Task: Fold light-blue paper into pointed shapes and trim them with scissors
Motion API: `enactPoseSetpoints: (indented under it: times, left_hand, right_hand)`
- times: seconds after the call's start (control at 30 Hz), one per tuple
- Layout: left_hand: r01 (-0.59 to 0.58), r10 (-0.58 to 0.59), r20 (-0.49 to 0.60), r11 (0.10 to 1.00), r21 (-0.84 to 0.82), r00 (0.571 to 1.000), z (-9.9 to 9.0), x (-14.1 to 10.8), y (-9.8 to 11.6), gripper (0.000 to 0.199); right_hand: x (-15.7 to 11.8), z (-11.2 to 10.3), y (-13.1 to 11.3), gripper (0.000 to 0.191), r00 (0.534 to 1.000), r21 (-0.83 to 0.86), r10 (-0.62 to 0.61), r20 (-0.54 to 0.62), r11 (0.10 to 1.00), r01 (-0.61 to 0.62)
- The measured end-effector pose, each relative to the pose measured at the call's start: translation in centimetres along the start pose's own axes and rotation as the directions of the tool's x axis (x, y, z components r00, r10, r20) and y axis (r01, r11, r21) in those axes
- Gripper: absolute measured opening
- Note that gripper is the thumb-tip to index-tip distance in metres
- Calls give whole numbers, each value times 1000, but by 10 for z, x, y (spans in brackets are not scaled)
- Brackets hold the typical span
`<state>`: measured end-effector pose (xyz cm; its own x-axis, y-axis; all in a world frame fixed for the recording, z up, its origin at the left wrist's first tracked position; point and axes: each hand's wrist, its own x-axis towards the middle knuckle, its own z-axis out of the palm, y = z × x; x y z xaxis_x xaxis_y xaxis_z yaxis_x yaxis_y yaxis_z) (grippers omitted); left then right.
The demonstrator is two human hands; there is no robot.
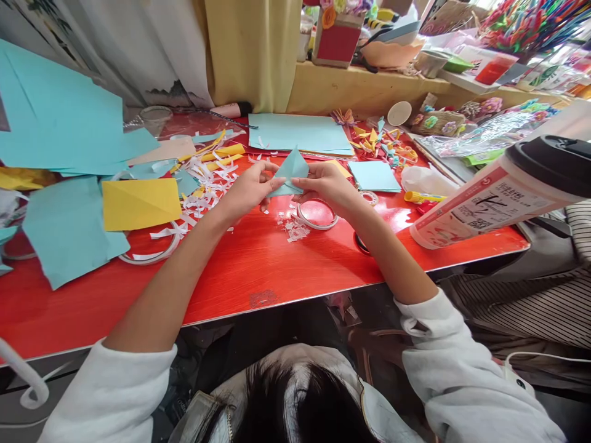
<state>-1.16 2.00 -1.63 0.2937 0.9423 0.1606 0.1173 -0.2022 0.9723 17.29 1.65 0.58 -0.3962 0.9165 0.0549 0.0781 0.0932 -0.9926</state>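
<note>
A folded piece of light blue paper is held up between my two hands over the red table, its pointed tip upward. My left hand pinches its lower left side, thumb in front. On the lower right side, my right hand grips it the same way. Just below the hands lie a roll of clear tape and a little heap of clear scraps. A stack of small blue paper squares sits right of my right hand, and a stack of larger blue sheets lies behind.
White and yellow paper strips pile up at left, beside a yellow sheet and large blue sheets. A tall lidded cup leans into view at right. Small folded paper pieces lie at the back right, near a yellow marker.
</note>
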Motion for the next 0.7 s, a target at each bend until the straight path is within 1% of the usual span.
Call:
enactPoseSetpoints:
  times: [0.07,0.17,0.27,0.33,0.4,0.47,0.53,0.57,0.63,0.7]
  left_hand:
    - [-16,15,-39,1000,-12,999,-1,0,1,15]
    - [-45,44,-62,999,-10,997,-4,0,5,11]
    - [-34,35,-59,999,9,998,-8,-2,10,8]
    - [-27,28,-57,1000,15,998,-8,-3,14,10]
    - [-37,34,-86,999,-26,996,-7,-3,15,17]
    - [-66,51,-141,993,-100,989,-6,-1,14,21]
    - [-110,81,-210,985,-130,974,-7,1,12,16]
    - [-133,105,-242,986,-103,965,-8,2,10,12]
    - [-168,170,-277,985,31,946,-13,4,7,6]
    - [-186,229,-255,965,185,939,-17,4,6,5]
  right_hand:
    - [2,0,4,38,1000,17,-1,-2,1000,1]
    - [3,-2,5,39,998,-8,26,57,1000,-26]
    - [2,-4,3,34,995,-11,36,88,999,-36]
    - [3,-4,3,31,998,7,35,59,999,-36]
    - [4,-3,5,28,1000,36,25,1,999,-25]
    - [5,-2,7,27,998,69,13,-58,998,-9]
    - [5,0,7,29,998,73,11,-65,997,-7]
    - [4,0,5,31,999,59,14,-44,998,-11]
    - [1,1,1,35,999,6,34,36,999,-35]
    - [-3,0,-4,38,992,-51,71,109,997,-66]
